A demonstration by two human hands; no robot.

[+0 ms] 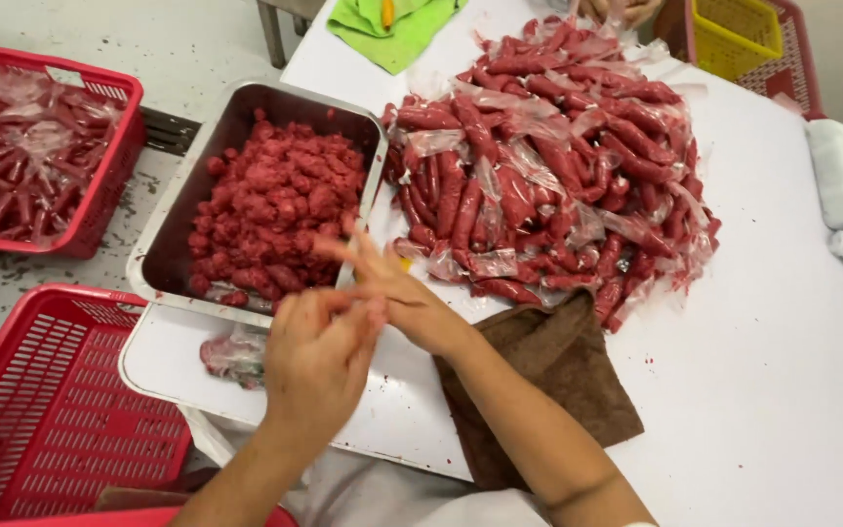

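1. Left hand (316,353) loosely curled, fingers bent against the right hand, pinching at its fingers; whether anything is held between them, cannot tell.
2. Right hand (397,293) open, fingers splayed and pointing away from the body, holding nothing visible, smeared with red.
3. Just beyond the fingertips: rectangular stainless-steel tray (242,112) heaped with lumps of red minced meat (280,205), its near edge almost touching the splayed fingers.
4. Below and to the left of the left hand: small crumpled clear plastic wrapper with red meat inside (234,353), lying at the rounded corner of the white table (782,390).
5. Under the right forearm, just behind the fingers: brown folded cloth (558,376), flat on the table.
6. Beyond and to the right of the fingers: large pile of red sausages in clear plastic wrappers (558,156), its near edge touching the brown cloth.
7. Further out, left of the hands and off the table: empty red slatted plastic basket (46,400) near; second red plastic basket filled with wrapped red sausages (36,146) beyond it.
8. Farthest from the fingers: green cloth (392,29) at the table's far edge, yellow plastic basket (739,34) at the far right.
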